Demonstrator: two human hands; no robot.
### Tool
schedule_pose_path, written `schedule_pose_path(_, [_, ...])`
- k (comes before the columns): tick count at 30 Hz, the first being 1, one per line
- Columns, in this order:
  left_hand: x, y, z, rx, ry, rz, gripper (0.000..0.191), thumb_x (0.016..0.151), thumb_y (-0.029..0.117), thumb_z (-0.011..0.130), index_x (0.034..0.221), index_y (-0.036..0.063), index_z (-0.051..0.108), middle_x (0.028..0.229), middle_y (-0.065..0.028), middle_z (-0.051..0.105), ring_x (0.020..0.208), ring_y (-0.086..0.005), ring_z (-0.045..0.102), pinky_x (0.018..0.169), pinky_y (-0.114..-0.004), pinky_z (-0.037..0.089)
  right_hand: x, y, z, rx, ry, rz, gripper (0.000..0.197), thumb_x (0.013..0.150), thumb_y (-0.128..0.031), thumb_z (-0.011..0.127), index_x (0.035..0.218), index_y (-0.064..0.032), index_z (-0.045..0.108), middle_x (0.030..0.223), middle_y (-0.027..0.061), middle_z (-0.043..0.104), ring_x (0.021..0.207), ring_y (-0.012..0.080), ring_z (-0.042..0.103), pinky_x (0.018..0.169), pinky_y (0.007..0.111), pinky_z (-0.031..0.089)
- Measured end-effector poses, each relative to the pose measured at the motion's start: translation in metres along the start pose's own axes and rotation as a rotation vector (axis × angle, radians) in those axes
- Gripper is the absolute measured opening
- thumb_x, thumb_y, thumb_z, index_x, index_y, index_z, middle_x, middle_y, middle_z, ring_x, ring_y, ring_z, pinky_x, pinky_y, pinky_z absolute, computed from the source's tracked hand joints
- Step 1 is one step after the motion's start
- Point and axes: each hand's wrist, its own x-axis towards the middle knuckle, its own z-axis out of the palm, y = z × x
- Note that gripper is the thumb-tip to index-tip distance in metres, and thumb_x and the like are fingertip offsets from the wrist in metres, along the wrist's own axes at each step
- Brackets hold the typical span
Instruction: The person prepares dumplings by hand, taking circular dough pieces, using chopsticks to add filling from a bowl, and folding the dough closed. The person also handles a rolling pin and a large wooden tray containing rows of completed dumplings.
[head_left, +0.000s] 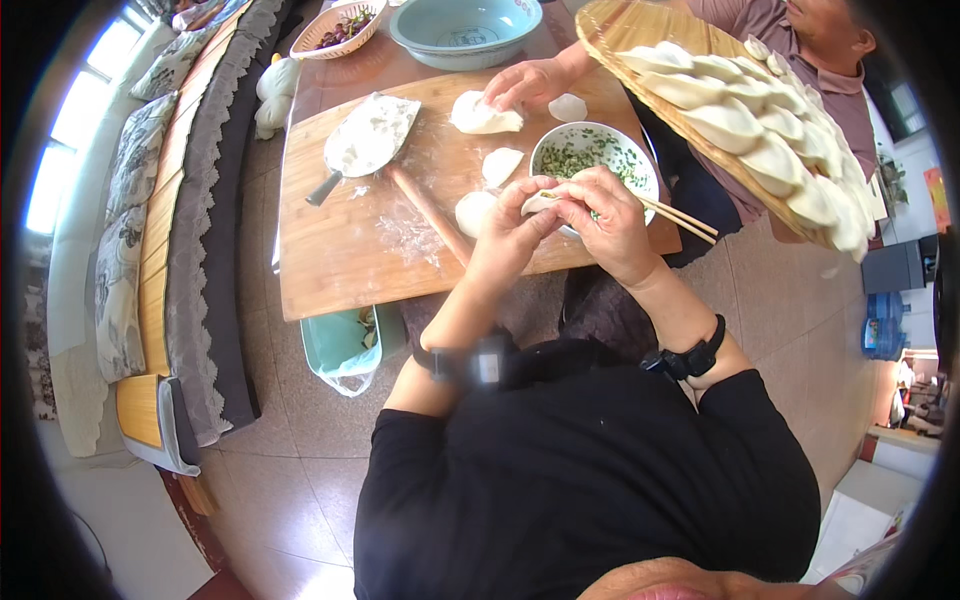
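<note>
Between my left hand (519, 225) and my right hand (609, 217), the fingers of both pinch the edges of a dumpling (538, 202) with some green filling showing. They are held over the near-left rim of a white bowl (537, 154) of chopped green filling (592, 154). Chopsticks (682, 219) rest in the bowl, sticking out to the right. Dough wrappers (501, 166) lie on the wooden board (322, 262), one of them (474, 213) beside my left hand. A rolling pin (427, 214) lies left of my left hand, its near end partly hidden by my forearm.
A co-worker's hand (529, 81) touches a dough lump (480, 112) on the board. A woven tray (637, 86) of dumplings tilts at right. A floury scoop (371, 139), a blue basin (465, 37) and a basket (311, 41) stand farther off. A lined bin (341, 352) is below the board.
</note>
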Motion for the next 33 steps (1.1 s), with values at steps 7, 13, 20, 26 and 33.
schedule_pose_path(7, [0.0, -0.006, -0.002, 0.01, -0.03, -0.052, 0.029, 0.083, -0.003, 0.055, 0.111, 0.0011, 0.049, 0.108, -0.0049, 0.051, 0.097, -0.0117, 0.052, 0.083, -0.025, 0.047, -0.005, 0.0, -0.002, -0.038, -0.006, -0.062, 0.012, 0.073, 0.001, 0.064, 0.083, -0.003, 0.058, 0.079, 0.0089, 0.054, 0.071, 0.0246, 0.055, 0.062, 0.032, 0.045])
schedule_pose_path(13, [-0.004, -0.016, -0.002, -0.05, -0.079, -0.064, 0.029, 0.086, -0.001, 0.052, 0.115, 0.0038, 0.049, 0.101, -0.0047, 0.057, 0.092, -0.0108, 0.056, 0.081, -0.025, 0.047, -0.01, 0.005, -0.003, -0.014, -0.055, -0.103, 0.012, 0.074, 0.001, 0.062, 0.084, -0.0032, 0.058, 0.079, 0.0098, 0.053, 0.072, 0.0257, 0.055, 0.061, 0.033, 0.044])
schedule_pose_path(20, [-0.003, -0.017, 0.007, -0.173, -0.1, -0.228, 0.029, 0.089, 0.003, 0.05, 0.117, 0.0018, 0.046, 0.105, -0.0084, 0.055, 0.098, -0.0164, 0.056, 0.084, -0.031, 0.049, -0.013, -0.001, -0.005, -0.084, -0.033, -0.025, 0.01, 0.076, -0.002, 0.061, 0.084, -0.0026, 0.056, 0.077, 0.0098, 0.053, 0.07, 0.0255, 0.055, 0.06, 0.033, 0.045])
schedule_pose_path(26, [0.0, -0.019, 0.015, -0.187, -0.047, -0.259, 0.034, 0.089, 0.004, 0.05, 0.122, -0.0005, 0.043, 0.106, -0.0098, 0.055, 0.096, -0.0166, 0.057, 0.084, -0.031, 0.05, -0.019, 0.017, -0.009, -0.16, -0.07, -0.102, 0.007, 0.075, -0.004, 0.061, 0.081, -0.0032, 0.057, 0.076, 0.0088, 0.053, 0.069, 0.025, 0.054, 0.06, 0.033, 0.045])
schedule_pose_path(33, [0.006, -0.028, 0.011, 0.038, -0.063, -0.196, 0.032, 0.089, 0.005, 0.05, 0.119, -0.0042, 0.043, 0.099, -0.0095, 0.056, 0.089, -0.0147, 0.057, 0.074, -0.028, 0.052, -0.015, 0.014, -0.012, -0.155, -0.091, -0.072, 0.009, 0.074, -0.006, 0.062, 0.083, -0.0037, 0.059, 0.078, 0.0079, 0.053, 0.07, 0.0241, 0.055, 0.062, 0.032, 0.045])
